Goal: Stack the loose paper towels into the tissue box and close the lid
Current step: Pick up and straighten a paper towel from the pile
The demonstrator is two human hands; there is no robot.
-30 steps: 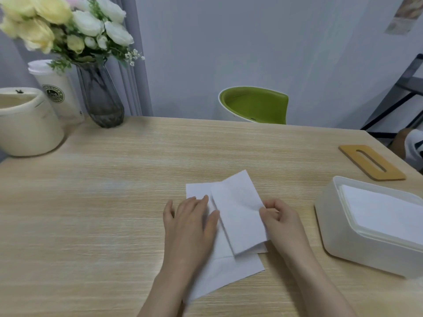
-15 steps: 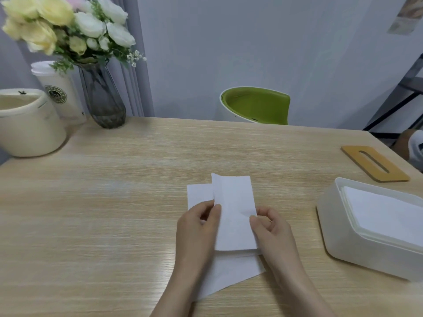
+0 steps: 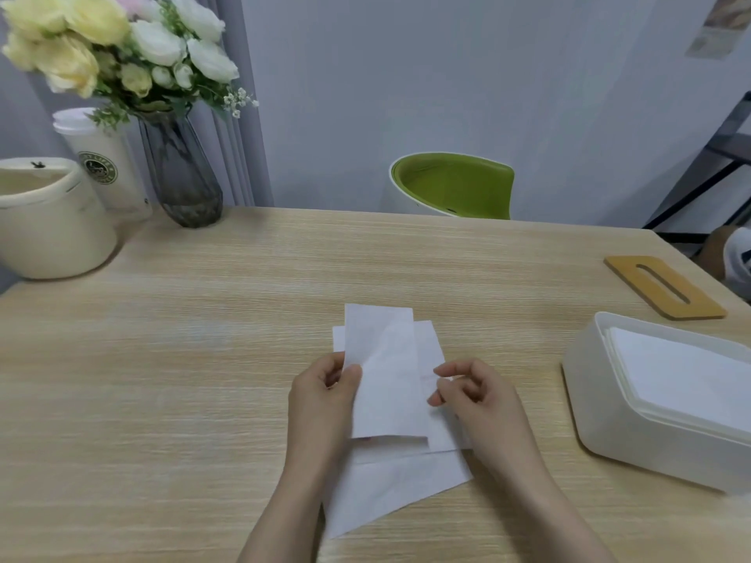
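Two hands sit low in the middle of the table [image 3: 203, 359], and your left hand [image 3: 321, 404] pinches the left edge of a folded paper towel [image 3: 386, 371], thumb on top, fingers curled behind it. That towel stands raised and nearly upright on its long side, lifted off the sheets beneath. Your right hand [image 3: 475, 396] hovers just at three o'clock of it, fingers loosely curled, holding nothing that I can see; its fingertips come near a second folded towel [image 3: 428, 359] peeking out behind the first. Under both wrists, toward six o'clock, a bigger flat sheet [image 3: 390, 489] lies on the wood with one corner pointing down-left.

Out at three o'clock, well apart from your hands, the white tissue box [image 3: 601, 400] stands open, a stack of white towels [image 3: 682, 375] inside it. Its wooden lid [image 3: 666, 287] with the slot lies flat at two o'clock, just beyond the box and not touching it.

At ten o'clock, along the far left edge: a cream pot [image 3: 53, 229], a white paper cup [image 3: 105, 164], a grey glass vase [image 3: 179, 176] of yellow and white flowers [image 3: 122, 46]. At twelve, behind the table, a green chair [image 3: 451, 184].
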